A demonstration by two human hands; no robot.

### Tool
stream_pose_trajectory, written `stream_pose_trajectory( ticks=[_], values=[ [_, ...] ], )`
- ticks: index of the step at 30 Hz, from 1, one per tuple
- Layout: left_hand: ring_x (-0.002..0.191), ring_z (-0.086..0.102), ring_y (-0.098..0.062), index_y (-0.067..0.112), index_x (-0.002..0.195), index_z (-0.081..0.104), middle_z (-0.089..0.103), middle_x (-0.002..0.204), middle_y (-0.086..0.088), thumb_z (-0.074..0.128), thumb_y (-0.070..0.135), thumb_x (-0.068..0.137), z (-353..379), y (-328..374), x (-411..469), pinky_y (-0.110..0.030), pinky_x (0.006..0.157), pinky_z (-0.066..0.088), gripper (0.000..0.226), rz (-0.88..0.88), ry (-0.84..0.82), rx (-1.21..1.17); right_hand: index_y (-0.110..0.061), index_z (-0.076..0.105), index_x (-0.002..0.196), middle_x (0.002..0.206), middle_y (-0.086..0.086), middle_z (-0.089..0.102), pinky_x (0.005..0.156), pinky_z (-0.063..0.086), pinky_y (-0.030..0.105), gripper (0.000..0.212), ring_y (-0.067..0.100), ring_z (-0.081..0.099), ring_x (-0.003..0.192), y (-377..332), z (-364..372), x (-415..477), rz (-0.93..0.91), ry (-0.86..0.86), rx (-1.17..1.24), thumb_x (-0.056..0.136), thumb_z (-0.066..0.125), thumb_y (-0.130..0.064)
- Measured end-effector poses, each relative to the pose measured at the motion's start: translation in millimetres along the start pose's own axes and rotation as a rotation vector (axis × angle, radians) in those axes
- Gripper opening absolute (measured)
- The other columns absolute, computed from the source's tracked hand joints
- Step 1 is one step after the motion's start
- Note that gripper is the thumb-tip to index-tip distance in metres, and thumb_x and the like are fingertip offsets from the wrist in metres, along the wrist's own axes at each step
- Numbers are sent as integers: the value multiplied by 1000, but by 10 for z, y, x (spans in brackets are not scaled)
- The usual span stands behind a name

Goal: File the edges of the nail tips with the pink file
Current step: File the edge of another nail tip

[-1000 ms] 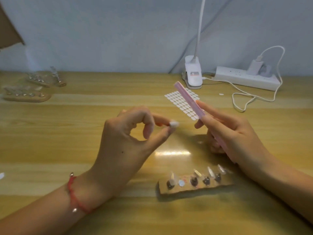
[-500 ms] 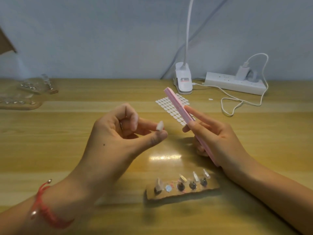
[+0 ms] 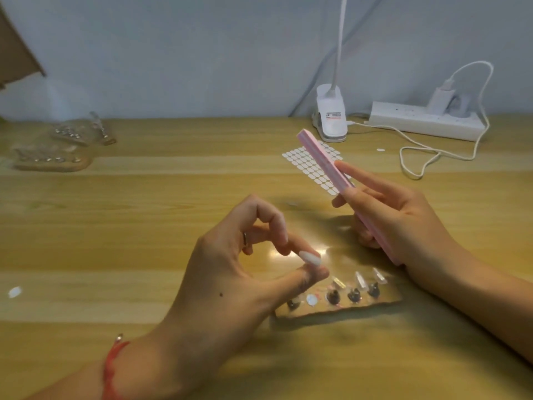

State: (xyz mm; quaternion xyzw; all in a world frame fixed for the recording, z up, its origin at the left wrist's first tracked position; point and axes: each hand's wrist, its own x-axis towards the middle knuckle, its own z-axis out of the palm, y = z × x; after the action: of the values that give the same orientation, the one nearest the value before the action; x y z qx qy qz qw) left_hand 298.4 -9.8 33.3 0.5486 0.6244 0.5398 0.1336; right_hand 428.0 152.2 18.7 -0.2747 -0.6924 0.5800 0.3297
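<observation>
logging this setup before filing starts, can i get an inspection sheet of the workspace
surface: wooden table, lamp glare near its middle
job's things: pink file in right hand; white nail tip pinched in left hand; cardboard holder with more tips below, one stud bare
clutter: sticker sheet behind file; bagged holders far left; loose sticker at left edge
grippers: both hands' fingers closed on their items, file and tip apart
cables: white cable looped from power strip
surroundings: clip lamp, plain wall
</observation>
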Motion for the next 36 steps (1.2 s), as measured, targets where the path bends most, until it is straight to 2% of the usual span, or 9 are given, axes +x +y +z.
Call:
stream_pose_trajectory(
  ticks=[2,6,8,11,16,20,26,31,36],
  values=[
    [83,67,-1,25,80,46,72,80,19,81,34,63,10,9,-14,-7,66,45,40,14,-5,13,-33,62,129,83,1,68,43,36,24,45,13,39,49,-4,-5,-3,2,-3,-10,84,61,-29],
    [82,68,-7,32,80,44,71,78,21,83,28,63,47,-7,-56,-24,77,50,43,37,-2,88,-34,62,129,83,0,68,44,38,24,43,14,40,50,-5,-15,-3,5,-9,-14,86,62,-28],
    [84,67,-11,34,82,45,70,79,24,85,27,63,54,-8,-75,-31,74,51,45,44,-19,122,-34,62,128,82,-1,68,44,37,25,45,14,39,51,-4,-15,-6,8,-11,-7,83,62,-30],
    [88,66,-9,32,86,46,69,81,26,80,30,65,54,5,-92,-26,67,50,40,58,-70,121,-34,62,128,82,-1,67,44,37,23,44,13,39,50,-5,-15,-6,8,-19,-7,84,61,-29],
    [83,66,2,32,87,44,69,81,27,75,29,67,90,-18,-81,-35,78,48,38,57,-114,125,-34,62,128,81,-1,67,44,37,23,41,15,39,52,-11,-13,-10,6,-22,-16,88,61,-25],
    [78,69,-7,34,87,44,72,84,17,82,19,70,94,-106,-87,-23,71,55,44,-64,-204,62,-33,62,128,80,-1,66,44,36,23,39,16,38,52,-21,-4,-15,2,-16,-15,91,60,-20],
    [83,64,-9,34,93,45,64,95,19,77,38,67,102,-103,-100,-35,76,49,42,-12,-243,167,-31,61,128,80,0,65,44,35,23,40,17,37,52,-27,4,-20,-4,-18,-8,89,60,-20],
    [88,64,-8,32,95,45,63,97,18,74,27,70,114,-87,-86,-39,81,50,38,27,-270,167,-31,63,126,80,0,65,43,33,24,39,17,35,51,-18,7,-17,-7,-19,-3,89,60,-20],
    [89,56,-2,38,93,44,60,95,22,63,38,64,95,-91,-96,-21,80,40,34,43,-259,301,-32,63,125,80,0,66,43,34,23,44,16,36,51,-16,10,-18,-13,-23,-2,82,62,-28]
  ],
)
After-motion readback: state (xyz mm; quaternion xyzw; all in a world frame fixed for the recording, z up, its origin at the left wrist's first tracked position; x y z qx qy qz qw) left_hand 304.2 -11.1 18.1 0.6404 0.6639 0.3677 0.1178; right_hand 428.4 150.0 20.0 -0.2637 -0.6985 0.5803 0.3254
